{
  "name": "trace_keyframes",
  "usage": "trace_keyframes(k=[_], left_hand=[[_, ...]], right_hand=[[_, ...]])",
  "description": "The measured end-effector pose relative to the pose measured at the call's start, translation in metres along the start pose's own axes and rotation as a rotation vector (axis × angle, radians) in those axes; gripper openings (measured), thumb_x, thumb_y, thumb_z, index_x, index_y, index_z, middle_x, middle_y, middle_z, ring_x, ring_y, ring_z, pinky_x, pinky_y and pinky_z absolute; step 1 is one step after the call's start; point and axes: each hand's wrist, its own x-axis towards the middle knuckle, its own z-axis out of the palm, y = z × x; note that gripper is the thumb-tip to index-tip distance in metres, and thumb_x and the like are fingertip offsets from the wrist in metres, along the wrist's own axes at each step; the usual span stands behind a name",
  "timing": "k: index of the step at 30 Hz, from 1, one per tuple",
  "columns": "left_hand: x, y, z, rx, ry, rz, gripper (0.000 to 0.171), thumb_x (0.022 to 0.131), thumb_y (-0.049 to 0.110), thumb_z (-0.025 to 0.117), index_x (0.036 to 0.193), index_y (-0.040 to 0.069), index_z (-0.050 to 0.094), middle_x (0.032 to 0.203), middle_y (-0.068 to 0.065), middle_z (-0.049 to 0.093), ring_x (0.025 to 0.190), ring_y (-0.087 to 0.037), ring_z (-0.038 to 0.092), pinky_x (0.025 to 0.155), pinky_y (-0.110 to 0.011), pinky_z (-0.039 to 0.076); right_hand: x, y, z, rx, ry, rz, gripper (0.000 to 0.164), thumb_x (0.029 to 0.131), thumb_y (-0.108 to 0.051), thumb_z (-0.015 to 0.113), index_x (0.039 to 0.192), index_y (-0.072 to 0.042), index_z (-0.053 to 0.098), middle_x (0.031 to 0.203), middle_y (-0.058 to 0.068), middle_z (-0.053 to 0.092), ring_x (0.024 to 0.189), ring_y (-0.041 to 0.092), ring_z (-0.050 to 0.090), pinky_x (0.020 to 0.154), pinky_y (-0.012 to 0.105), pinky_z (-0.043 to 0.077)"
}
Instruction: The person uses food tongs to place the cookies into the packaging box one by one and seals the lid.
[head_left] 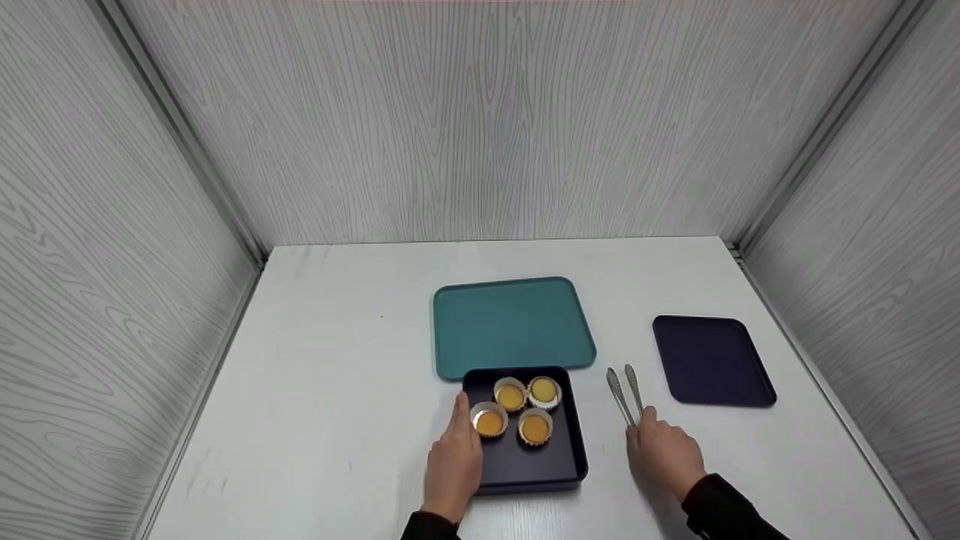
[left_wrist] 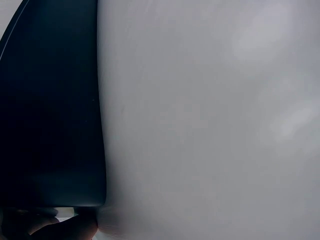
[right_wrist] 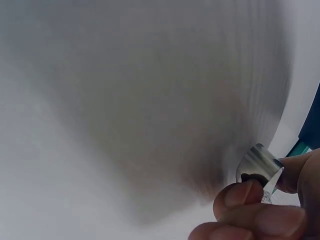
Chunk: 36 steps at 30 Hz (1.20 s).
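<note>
A dark square pan (head_left: 525, 465) holds several small yellow-orange egg tarts (head_left: 535, 429) in pale cups, grouped toward its far half. My left hand (head_left: 454, 469) rests along the pan's left wall with its fingers straight and pointing away from me. In the left wrist view the pan's dark side (left_wrist: 50, 110) fills the left, and only parts of the fingers show at the bottom. My right hand (head_left: 666, 452) grips metal tongs (head_left: 618, 394) to the right of the pan, their two tips apart and pointing away. The right wrist view shows the tongs' curved metal end (right_wrist: 259, 164) between thumb and fingers.
A teal tray (head_left: 514, 322) lies just beyond the pan, its near edge close to the pan's far rim. Farther right lies a flat dark tray (head_left: 715, 361). Grey wood-grain panels (head_left: 480, 120) enclose the white table (head_left: 315, 390) at the back and sides.
</note>
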Motion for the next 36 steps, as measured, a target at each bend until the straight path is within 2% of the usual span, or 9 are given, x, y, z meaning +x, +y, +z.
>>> trace_keyframes(k=[6, 13, 23, 27, 30, 32, 36], left_hand=[[0.000, 0.000, 0.000, 0.000, -0.009, -0.006, 0.051, 0.108, 0.011, 0.045, 0.156, -0.003, 0.037, 0.153, -0.016, 0.050, 0.040, -0.010, 0.037, 0.044, -0.031, 0.039], [0.000, 0.000, 0.000, -0.001, 0.001, 0.003, 0.050, 0.107, 0.010, 0.045, 0.155, -0.003, 0.038, 0.152, -0.017, 0.051, 0.040, -0.010, 0.038, 0.044, -0.032, 0.040], [0.000, -0.001, 0.002, 0.000, 0.007, 0.012, 0.051, 0.106, 0.010, 0.046, 0.155, -0.004, 0.038, 0.152, -0.016, 0.052, 0.041, -0.009, 0.037, 0.045, -0.031, 0.040], [0.000, -0.001, 0.001, -0.001, 0.004, 0.007, 0.051, 0.107, 0.010, 0.046, 0.155, -0.003, 0.038, 0.152, -0.016, 0.052, 0.041, -0.010, 0.039, 0.046, -0.033, 0.041], [0.001, -0.001, 0.001, 0.000, 0.004, 0.004, 0.051, 0.107, 0.011, 0.046, 0.155, -0.002, 0.039, 0.151, -0.015, 0.052, 0.042, -0.011, 0.041, 0.047, -0.034, 0.043], [0.001, -0.001, 0.001, 0.003, 0.004, 0.004, 0.051, 0.107, 0.012, 0.046, 0.155, -0.002, 0.039, 0.152, -0.015, 0.052, 0.042, -0.010, 0.041, 0.047, -0.034, 0.043], [0.001, -0.001, 0.001, 0.006, 0.009, 0.019, 0.051, 0.107, 0.009, 0.046, 0.155, -0.004, 0.038, 0.152, -0.017, 0.052, 0.040, -0.010, 0.036, 0.043, -0.031, 0.038]], right_hand=[[0.003, 0.002, 0.001, 0.017, -0.005, 0.012, 0.026, 0.102, -0.023, 0.055, 0.094, 0.001, 0.048, 0.062, 0.011, 0.055, 0.049, 0.026, 0.056, 0.045, 0.044, 0.045], [0.004, 0.003, 0.001, 0.007, 0.013, 0.004, 0.033, 0.099, -0.029, 0.063, 0.090, 0.000, 0.049, 0.062, 0.011, 0.056, 0.051, 0.027, 0.058, 0.046, 0.045, 0.046], [0.004, 0.008, 0.001, -0.027, 0.102, -0.033, 0.051, 0.095, -0.049, 0.068, 0.076, -0.008, 0.044, 0.054, 0.006, 0.047, 0.045, 0.024, 0.049, 0.041, 0.041, 0.039], [0.005, 0.013, -0.004, -0.036, 0.140, -0.044, 0.051, 0.096, -0.049, 0.067, 0.075, -0.008, 0.045, 0.054, 0.007, 0.048, 0.045, 0.026, 0.050, 0.041, 0.043, 0.041], [0.007, 0.019, -0.009, -0.027, 0.164, -0.040, 0.048, 0.098, -0.046, 0.066, 0.079, -0.005, 0.049, 0.056, 0.010, 0.052, 0.047, 0.031, 0.055, 0.043, 0.046, 0.043], [0.009, 0.024, -0.012, -0.023, 0.183, -0.040, 0.046, 0.098, -0.043, 0.067, 0.088, 0.000, 0.055, 0.062, 0.015, 0.058, 0.053, 0.035, 0.059, 0.046, 0.049, 0.046], [0.012, 0.033, -0.016, -0.045, 0.259, -0.098, 0.049, 0.098, -0.036, 0.069, 0.111, 0.011, 0.062, 0.083, 0.027, 0.067, 0.074, 0.046, 0.066, 0.064, 0.056, 0.053]])
